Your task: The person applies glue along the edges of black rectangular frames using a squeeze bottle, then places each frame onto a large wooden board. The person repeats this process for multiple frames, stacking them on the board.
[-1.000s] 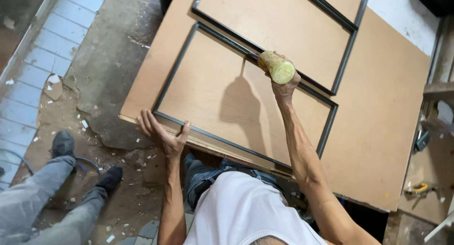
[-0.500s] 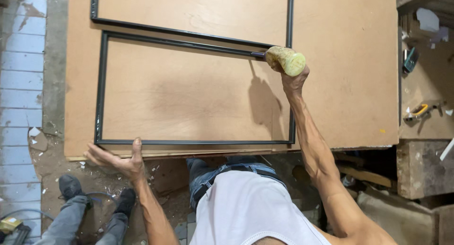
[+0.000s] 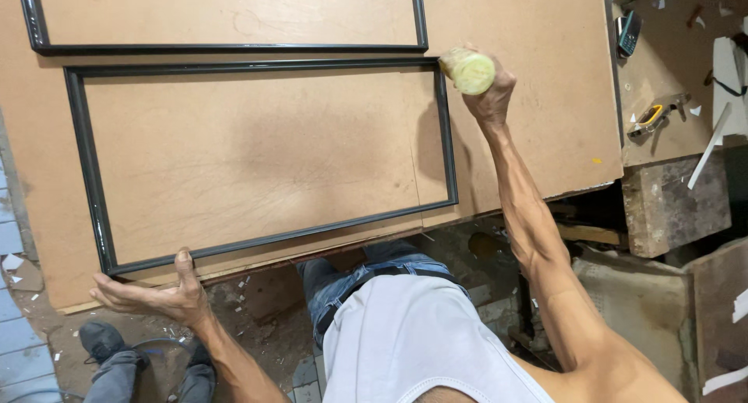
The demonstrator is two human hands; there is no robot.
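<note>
Our right hand [image 3: 492,91] has moved the yellow mallet [image 3: 467,70] to the black frame [image 3: 257,158] corner, fingers clenched; our left hand [image 3: 160,294], fingers spread, now steadies its lower edge.

The person wears a sleeveless white top [image 3: 421,341] that leaves both shoulders and arms bare down to the left hand [image 3: 156,294] and the right hand [image 3: 491,91]. Just above the top's hem, toward the fibreboard panel [image 3: 257,161], sit blue denim jeans [image 3: 358,271] with a dark belt [image 3: 389,282] across the waistband. Both forearms are lean and sinewy, with no watch, glove or ring visible on either one.
</note>
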